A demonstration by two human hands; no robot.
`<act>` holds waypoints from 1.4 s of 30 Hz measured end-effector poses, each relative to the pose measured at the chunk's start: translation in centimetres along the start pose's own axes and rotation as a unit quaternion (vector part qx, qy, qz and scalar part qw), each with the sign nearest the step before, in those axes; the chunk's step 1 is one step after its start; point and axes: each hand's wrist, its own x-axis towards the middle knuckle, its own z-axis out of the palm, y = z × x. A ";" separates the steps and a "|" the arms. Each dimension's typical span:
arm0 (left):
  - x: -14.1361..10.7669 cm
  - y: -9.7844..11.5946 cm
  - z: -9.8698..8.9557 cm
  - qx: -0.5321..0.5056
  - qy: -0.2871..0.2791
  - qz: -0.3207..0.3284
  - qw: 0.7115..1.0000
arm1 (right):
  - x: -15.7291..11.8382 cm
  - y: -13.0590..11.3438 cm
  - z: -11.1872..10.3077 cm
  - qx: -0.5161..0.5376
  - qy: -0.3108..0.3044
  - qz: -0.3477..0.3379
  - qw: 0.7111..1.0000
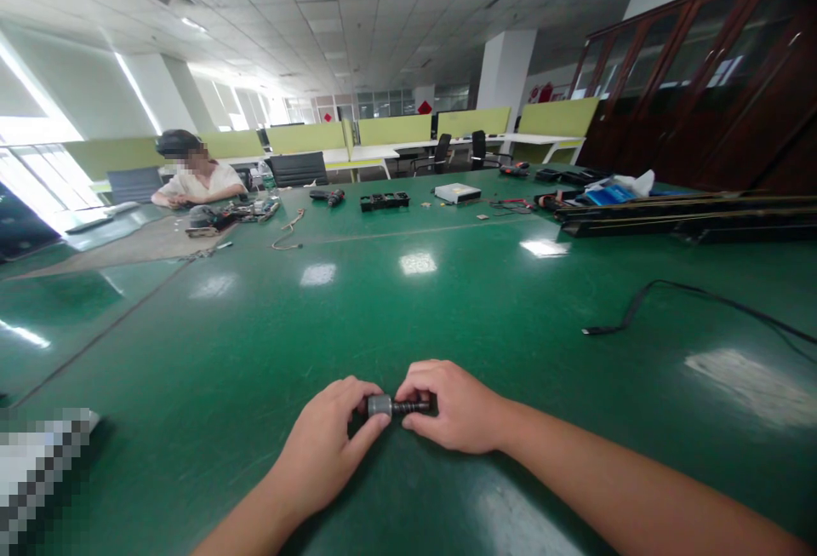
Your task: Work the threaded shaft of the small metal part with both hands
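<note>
A small metal part, a grey cylinder (379, 405) with a dark ridged shaft (403, 407) coming out of its right side, lies level just above or on the green table (357, 326). My left hand (330, 432) pinches the cylinder between thumb and fingers. Around the far end of the shaft, the thumb and fingers of my right hand (456, 407) are closed. The shaft's tip is partly hidden by that hand. Whether the ridges are a thread or a spring I cannot tell.
A black cable (629, 313) runs in from the right. Further back lie a power drill (328, 197), a black frame (384, 201), a silver box (457, 192) and long dark rails (689, 214). A seated person (210, 180) works at the far left. A blurred-out object (44, 471) lies at near left.
</note>
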 end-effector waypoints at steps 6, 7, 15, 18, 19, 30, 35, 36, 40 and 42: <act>0.1 -0.1 0.1 0.002 0.002 -0.003 1.000 | 0.0 0.1 0.1 -0.002 0.005 0.000 1.000; 0.1 -0.1 0.1 0.001 0.002 -0.002 1.000 | 0.0 0.2 0.1 -0.002 0.007 0.000 1.000; 0.0 -0.1 0.0 0.001 0.005 0.001 1.000 | 0.0 0.1 0.1 -0.005 0.017 -0.002 1.000; 0.0 0.0 0.0 0.001 0.004 0.001 1.000 | 0.0 0.1 0.1 -0.010 0.017 -0.004 1.000; 0.0 0.0 -0.1 0.001 0.004 0.001 1.000 | 0.0 0.1 0.1 -0.011 0.017 -0.005 1.000; -0.1 0.0 -0.1 0.003 -0.001 0.006 1.000 | 0.0 0.0 0.0 -0.014 0.017 -0.002 1.000; 0.0 -0.1 -0.1 0.006 0.002 0.006 1.000 | -0.1 0.2 0.0 -0.014 0.019 -0.007 1.000; 0.0 -0.1 -0.1 0.006 0.003 0.006 1.000 | -0.1 0.3 0.0 -0.015 0.020 -0.008 1.000; 0.0 -0.1 -0.1 0.006 0.005 0.006 1.000 | -0.1 0.3 -0.2 -0.031 0.023 -0.011 0.999; 0.0 -0.1 -0.1 0.005 0.006 0.004 1.000 | -0.1 0.3 -0.3 -0.039 0.025 -0.014 0.999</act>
